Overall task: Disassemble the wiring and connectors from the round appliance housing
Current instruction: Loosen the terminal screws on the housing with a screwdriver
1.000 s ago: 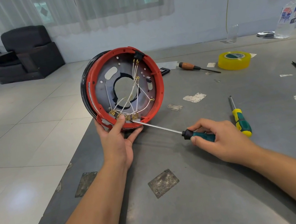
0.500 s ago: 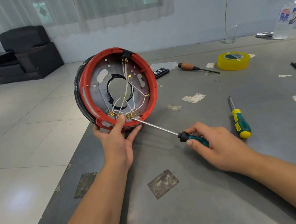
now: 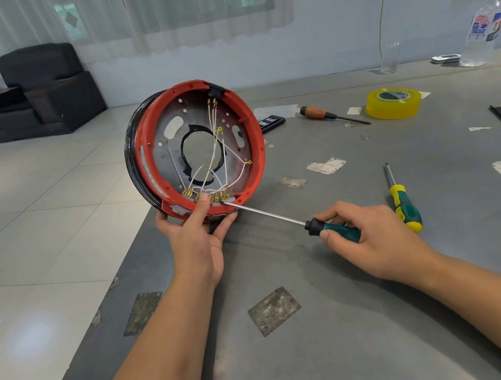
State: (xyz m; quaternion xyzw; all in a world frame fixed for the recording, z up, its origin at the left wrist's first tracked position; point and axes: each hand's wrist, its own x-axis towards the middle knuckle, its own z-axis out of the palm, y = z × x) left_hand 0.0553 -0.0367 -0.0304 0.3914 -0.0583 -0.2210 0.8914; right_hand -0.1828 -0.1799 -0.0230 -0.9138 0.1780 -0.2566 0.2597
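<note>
Round red housing (image 3: 152, 159) tipped up on its rim at the near-left corner of the grey surface (image 3: 329, 325), open side turned toward the head camera so the white wires (image 3: 219, 148) and brass connectors (image 3: 212, 196) along the lower inner edge can be reached. Propped there by the left hand (image 3: 196, 241), palm cupped under the rim, one finger laid up over the edge beside the connectors, likely to steady both shell and terminals against the push of the tool. Gripped in the right hand (image 3: 371, 236), fingers wrapped round the green-black handle: a long-shafted screwdriver (image 3: 266, 213), angled low across the surface with its tip in among the rightmost connectors; hard to tell whether seated on a screw or prying at a clip. Wires still looped across the central hole, so most disconnecting probably remains. Further out, kept within reach: a yellow-green screwdriver (image 3: 405, 211) just beside the right hand, a wooden-handled one (image 3: 322, 114), a yellow tape roll (image 3: 393, 103), a water bottle (image 3: 485, 31).
</note>
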